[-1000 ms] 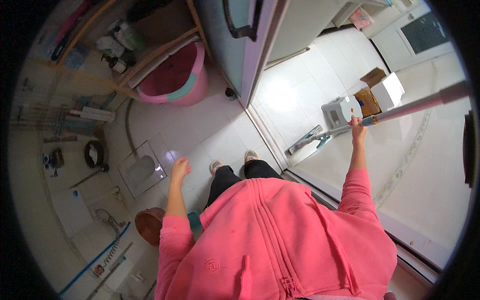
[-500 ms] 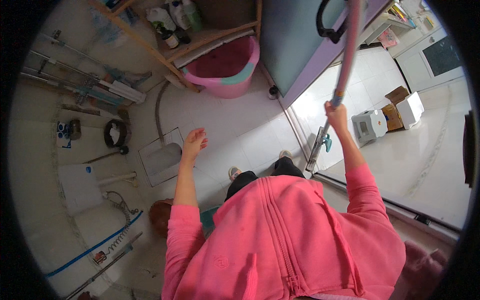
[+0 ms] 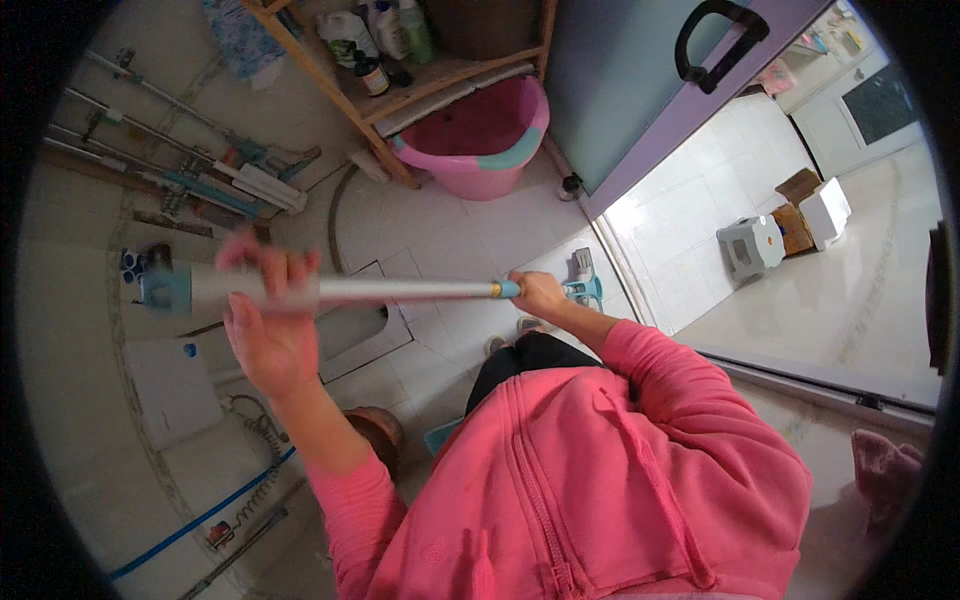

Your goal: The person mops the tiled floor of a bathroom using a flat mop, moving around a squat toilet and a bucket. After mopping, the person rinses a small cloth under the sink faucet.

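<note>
I judge the taking-up done: the long silver metal mop (image 3: 410, 290) is in hand, off to the left of the body at its upper end. Settling the left hand's hold looks like what is left; anything beyond that I can't read from here.

At far left I see silver, white and teal poles (image 3: 265, 188) against the beige tiled wall. Lower down, the mop's upper end shows a pale, blurred sleeve with a teal tip (image 3: 168, 289). My left hand (image 3: 270, 345) is at that sleeve, thumb and fingers apart; blur keeps me from telling whether they grip. The pole runs straight and nearly level to a gold-and-blue collar (image 3: 509, 289), where my right hand (image 3: 543, 293) is wrapped around it. Beyond that, a grey-and-teal flat mop head (image 3: 584, 288) shows over the white floor tiles (image 3: 520, 228); I can't tell whether it touches them.
</note>
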A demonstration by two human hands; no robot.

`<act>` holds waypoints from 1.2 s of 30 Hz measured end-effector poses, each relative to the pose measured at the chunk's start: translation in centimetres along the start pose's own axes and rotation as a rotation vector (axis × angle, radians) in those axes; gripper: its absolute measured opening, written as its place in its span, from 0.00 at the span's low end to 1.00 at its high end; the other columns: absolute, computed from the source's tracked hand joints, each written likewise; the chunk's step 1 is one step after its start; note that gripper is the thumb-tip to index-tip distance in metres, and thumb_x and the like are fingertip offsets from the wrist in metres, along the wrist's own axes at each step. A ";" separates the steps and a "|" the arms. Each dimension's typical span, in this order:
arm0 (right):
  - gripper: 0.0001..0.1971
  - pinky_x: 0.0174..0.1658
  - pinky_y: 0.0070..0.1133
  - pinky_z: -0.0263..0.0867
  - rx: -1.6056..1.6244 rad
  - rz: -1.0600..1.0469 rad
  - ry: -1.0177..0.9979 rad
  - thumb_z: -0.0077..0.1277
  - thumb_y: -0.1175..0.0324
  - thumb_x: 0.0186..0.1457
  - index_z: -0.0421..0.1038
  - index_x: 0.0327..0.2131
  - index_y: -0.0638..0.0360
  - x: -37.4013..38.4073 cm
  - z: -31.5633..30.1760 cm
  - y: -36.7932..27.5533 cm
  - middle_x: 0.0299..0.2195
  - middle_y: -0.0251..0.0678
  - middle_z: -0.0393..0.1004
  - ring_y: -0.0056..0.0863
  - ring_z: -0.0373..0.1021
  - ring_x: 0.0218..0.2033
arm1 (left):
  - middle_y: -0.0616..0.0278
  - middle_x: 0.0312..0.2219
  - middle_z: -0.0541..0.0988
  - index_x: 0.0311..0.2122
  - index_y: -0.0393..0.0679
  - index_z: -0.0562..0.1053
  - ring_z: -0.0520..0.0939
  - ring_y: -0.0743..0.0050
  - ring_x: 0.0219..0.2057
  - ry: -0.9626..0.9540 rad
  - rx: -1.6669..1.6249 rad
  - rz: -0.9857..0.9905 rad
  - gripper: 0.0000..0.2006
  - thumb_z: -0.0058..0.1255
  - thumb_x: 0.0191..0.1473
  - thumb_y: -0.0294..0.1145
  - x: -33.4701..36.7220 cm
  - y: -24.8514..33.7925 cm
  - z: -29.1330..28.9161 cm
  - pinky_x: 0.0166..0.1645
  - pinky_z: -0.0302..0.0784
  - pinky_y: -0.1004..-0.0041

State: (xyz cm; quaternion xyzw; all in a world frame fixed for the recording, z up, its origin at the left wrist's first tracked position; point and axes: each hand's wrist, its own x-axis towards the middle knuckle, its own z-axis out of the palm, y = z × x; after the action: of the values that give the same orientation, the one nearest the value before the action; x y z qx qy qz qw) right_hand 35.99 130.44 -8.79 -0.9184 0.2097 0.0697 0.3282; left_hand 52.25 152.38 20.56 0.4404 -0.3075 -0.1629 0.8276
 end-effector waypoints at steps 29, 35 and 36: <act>0.08 0.37 0.35 0.66 -0.018 -0.107 0.011 0.53 0.68 0.38 0.73 0.28 0.47 10.9 27.9 -20.9 0.24 0.38 0.74 0.40 0.72 0.30 | 0.61 0.28 0.72 0.30 0.43 0.67 0.72 0.61 0.40 0.302 0.220 -0.396 0.07 0.46 0.53 0.35 -11.7 11.6 -35.6 0.56 0.59 0.58; 0.11 0.34 0.35 0.63 0.393 -0.394 0.053 0.53 0.66 0.41 0.69 0.33 0.45 14.1 27.9 -36.3 0.25 0.34 0.72 0.37 0.71 0.31 | 0.64 0.21 0.64 0.27 0.44 0.63 0.67 0.73 0.31 0.120 0.397 -0.127 0.09 0.41 0.56 0.36 -4.2 23.9 -36.0 0.49 0.62 0.63; 0.10 0.33 0.35 0.63 0.375 -0.413 -0.021 0.52 0.66 0.42 0.69 0.33 0.45 14.3 26.6 -36.8 0.25 0.34 0.72 0.37 0.71 0.30 | 0.65 0.19 0.63 0.27 0.44 0.63 0.65 0.73 0.28 0.071 0.383 -0.104 0.09 0.42 0.56 0.36 -3.9 24.6 -35.4 0.47 0.62 0.65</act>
State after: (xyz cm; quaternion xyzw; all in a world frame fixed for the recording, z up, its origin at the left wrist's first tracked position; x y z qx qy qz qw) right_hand 65.02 167.99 -12.10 -0.8640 0.0237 -0.0291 0.5021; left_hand 72.39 190.52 24.53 0.6105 -0.2801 -0.1284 0.7296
